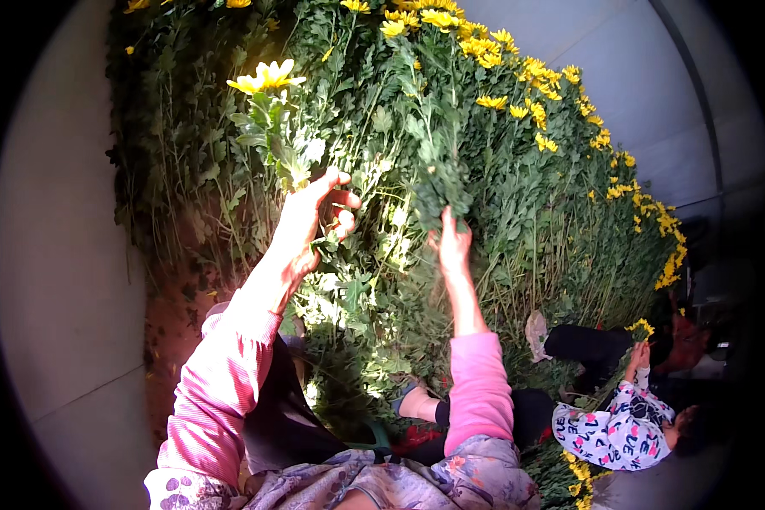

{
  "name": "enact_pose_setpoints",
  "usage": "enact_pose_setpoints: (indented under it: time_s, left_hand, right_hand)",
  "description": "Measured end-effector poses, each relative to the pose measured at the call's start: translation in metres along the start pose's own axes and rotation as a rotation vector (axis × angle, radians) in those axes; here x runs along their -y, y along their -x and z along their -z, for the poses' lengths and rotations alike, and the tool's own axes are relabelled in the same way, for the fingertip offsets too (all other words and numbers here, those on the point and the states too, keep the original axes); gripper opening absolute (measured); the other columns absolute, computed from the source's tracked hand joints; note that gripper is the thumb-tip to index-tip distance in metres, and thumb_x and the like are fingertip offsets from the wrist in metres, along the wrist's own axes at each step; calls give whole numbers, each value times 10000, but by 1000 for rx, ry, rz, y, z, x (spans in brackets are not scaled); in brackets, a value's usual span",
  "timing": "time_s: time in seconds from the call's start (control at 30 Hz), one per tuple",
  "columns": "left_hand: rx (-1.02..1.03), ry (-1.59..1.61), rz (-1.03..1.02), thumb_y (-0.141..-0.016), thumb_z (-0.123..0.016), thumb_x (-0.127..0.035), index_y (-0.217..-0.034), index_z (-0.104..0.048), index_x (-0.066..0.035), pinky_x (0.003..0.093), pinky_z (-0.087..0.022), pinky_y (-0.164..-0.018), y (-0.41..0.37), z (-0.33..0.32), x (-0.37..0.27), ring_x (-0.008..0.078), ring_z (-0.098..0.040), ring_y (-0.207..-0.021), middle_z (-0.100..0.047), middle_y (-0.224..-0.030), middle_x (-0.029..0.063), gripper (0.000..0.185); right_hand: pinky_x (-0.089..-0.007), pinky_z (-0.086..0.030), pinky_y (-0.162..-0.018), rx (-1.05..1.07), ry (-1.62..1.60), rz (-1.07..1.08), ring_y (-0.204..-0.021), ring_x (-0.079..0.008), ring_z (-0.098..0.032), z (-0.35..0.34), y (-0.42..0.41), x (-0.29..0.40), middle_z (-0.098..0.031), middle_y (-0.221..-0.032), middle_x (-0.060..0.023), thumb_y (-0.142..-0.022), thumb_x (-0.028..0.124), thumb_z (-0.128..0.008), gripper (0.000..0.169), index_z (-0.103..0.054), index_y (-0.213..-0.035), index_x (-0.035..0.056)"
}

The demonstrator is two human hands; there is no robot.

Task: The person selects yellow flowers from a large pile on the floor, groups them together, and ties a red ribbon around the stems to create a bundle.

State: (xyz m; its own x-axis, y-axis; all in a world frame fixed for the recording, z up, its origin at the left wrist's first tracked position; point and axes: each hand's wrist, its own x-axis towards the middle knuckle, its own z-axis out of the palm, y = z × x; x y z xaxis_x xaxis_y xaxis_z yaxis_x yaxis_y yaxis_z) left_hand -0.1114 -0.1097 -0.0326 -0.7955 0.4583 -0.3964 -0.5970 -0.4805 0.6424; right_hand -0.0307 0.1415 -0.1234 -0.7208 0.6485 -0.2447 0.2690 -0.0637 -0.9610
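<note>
My left hand (319, 207) holds a yellow chrysanthemum (269, 78) by its leafy stem, with the bloom standing above the thumb. Its fingers are loosely curled, and part of the stem is hidden behind the hand. To the right, my right hand (452, 245) grips a leafy chrysanthemum stem (443, 185), somewhat blurred; whether it is one stem or more I cannot tell. Beneath and beyond both hands lies a big heap of cut chrysanthemums (510, 185), stems towards me and yellow heads along the far edge.
Loose leaves (350, 338) cover the ground before my legs. A pale wall or sheet (70, 255) borders the left side. At the lower right a co-worker (618, 433) in a patterned top holds yellow flowers (641, 328). More yellow flowers (580, 475) lie beside that person.
</note>
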Motion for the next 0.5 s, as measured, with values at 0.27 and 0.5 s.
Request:
enact_pose_setpoints:
  time_s: [0.27, 0.5]
  left_hand:
    - [-116, 127, -78, -907, -583, -450, -1296, -459, -130, 358, -503, -603, -1, -6, 6, 216, -623, -962, -554, -1105, 80, 519]
    - [51, 214, -152, -943, -506, -456, -1232, -546, -73, 345, -512, -608, 14, -17, -7, 179, -582, -704, -626, -918, 113, 481]
  right_hand:
    - [-266, -392, -408, 106, 15, 26, -527, -139, -555, 79, 77, -6, -605, -717, -37, -879, 351, -622, 309, -583, -983, 63]
    - [-303, -459, -661, 433, 333, 220, -730, -86, -550, 130, 97, -88, -643, -779, 10, -837, 227, -654, 230, -657, -906, 8]
